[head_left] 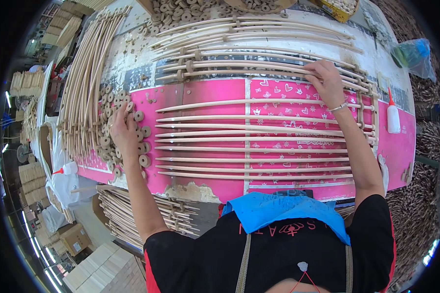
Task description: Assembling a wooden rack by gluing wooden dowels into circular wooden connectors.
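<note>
My left hand (124,131) is down in a heap of round wooden discs with center holes (144,160), its fingers bent and a disc at the fingertips. My right hand (326,84) pinches a slim pale wooden rod (264,65) at the far side of the pink sheet, thumb and fingers on it. That rod lies in a row with others that carry discs (189,66) near their left ends. Several bare rods (259,140) lie side by side nearer to me, their left ends tapered. Their right ends lie by a wooden rack (375,117).
A stack of rods (90,73) with discs lies at the left. Another heap of discs (181,10) sits at the far edge. White glue bottles stand at the right (393,117) and lie at the left (70,168). A plastic bag (415,56) hangs at the far right corner.
</note>
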`<state>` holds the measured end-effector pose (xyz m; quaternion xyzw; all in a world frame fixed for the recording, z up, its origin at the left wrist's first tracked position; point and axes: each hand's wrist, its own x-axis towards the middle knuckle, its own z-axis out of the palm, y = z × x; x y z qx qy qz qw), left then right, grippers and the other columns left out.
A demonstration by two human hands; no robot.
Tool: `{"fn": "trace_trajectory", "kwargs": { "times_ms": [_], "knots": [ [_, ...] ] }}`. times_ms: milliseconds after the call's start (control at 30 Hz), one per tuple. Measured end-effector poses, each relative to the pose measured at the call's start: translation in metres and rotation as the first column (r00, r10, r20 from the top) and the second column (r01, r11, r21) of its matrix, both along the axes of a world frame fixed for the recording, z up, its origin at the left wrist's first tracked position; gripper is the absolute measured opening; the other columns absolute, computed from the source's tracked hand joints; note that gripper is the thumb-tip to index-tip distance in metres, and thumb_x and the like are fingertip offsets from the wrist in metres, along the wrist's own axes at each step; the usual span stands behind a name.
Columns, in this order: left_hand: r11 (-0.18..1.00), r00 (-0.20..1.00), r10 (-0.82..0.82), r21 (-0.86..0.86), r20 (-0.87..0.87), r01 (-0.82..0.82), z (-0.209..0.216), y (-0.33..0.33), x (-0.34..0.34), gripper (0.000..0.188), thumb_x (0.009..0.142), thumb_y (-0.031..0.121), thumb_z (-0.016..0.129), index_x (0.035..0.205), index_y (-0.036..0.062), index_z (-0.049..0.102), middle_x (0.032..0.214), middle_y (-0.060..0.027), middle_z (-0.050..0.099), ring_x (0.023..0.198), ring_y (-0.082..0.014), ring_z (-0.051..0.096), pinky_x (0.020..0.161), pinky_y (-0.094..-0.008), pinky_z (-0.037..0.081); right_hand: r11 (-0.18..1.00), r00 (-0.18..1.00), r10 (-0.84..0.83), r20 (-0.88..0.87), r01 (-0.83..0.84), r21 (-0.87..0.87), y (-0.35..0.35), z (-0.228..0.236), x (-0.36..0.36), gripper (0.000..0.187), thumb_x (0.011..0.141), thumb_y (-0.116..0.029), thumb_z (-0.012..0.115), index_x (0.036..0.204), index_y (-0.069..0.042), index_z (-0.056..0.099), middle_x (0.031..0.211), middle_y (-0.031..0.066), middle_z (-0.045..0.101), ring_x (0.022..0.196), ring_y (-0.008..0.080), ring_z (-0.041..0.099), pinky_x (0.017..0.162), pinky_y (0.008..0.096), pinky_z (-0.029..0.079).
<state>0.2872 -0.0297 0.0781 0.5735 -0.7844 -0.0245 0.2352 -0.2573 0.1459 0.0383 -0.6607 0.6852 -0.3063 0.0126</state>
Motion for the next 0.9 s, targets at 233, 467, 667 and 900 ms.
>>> {"fn": "trace_trajectory", "kwargs": {
  "times_ms": [233, 467, 667, 900],
  "knots": [
    [0.993, 0.974, -0.077, 0.107, 0.211, 0.055, 0.002, -0.001, 0.021, 0.041, 0.09, 0.015, 0.074, 0.131, 0.0137, 0.07, 0.127, -0.0041, 0.069, 0.124, -0.0276, 0.06, 0.104, -0.0444, 0.043, 0.989, 0.991, 0.134, 0.03, -0.136, 0.066, 0.037, 0.004, 0.04, 0.024, 0.082, -0.015, 0.082, 0.104, -0.008, 0.075, 0.102, 0.0081, 0.07, 0.101, 0.0292, 0.064, 0.089, 0.0417, 0.05],
    [0.997, 0.87, -0.082, 0.042, 0.486, 0.07, -0.013, -0.008, 0.007, 0.036, 0.084, 0.019, 0.08, 0.119, 0.0148, 0.073, 0.124, -0.0007, 0.068, 0.124, -0.0244, 0.059, 0.107, -0.0446, 0.037, 0.973, 0.987, 0.115, 0.114, -0.135, 0.188, 0.035, -0.006, 0.045, 0.021, 0.082, -0.014, 0.081, 0.101, -0.008, 0.075, 0.099, 0.0068, 0.068, 0.098, 0.0283, 0.063, 0.089, 0.0405, 0.05],
    [0.952, 0.901, -0.059, 0.248, -0.43, 0.18, -0.021, -0.011, -0.009, 0.029, 0.1, 0.01, 0.067, 0.128, 0.0028, 0.069, 0.112, -0.0096, 0.074, 0.101, -0.0199, 0.069, 0.084, -0.0341, 0.054, 0.986, 0.964, 0.076, 0.256, -0.111, 0.125, 0.042, -0.001, 0.046, 0.017, 0.088, -0.013, 0.077, 0.102, -0.004, 0.074, 0.092, 0.0082, 0.065, 0.089, 0.0274, 0.064, 0.079, 0.0376, 0.052],
    [0.82, 0.666, 0.295, 0.54, -0.685, 0.191, -0.018, -0.006, -0.019, 0.029, 0.106, 0.017, 0.063, 0.131, 0.0039, 0.07, 0.115, -0.0025, 0.074, 0.106, -0.0113, 0.067, 0.09, -0.0283, 0.051, 0.982, 0.964, 0.09, 0.252, -0.128, 0.136, 0.039, 0.006, 0.039, 0.016, 0.095, -0.015, 0.072, 0.106, -0.004, 0.075, 0.09, 0.01, 0.065, 0.087, 0.0275, 0.065, 0.077, 0.0371, 0.051]
  ]
}}
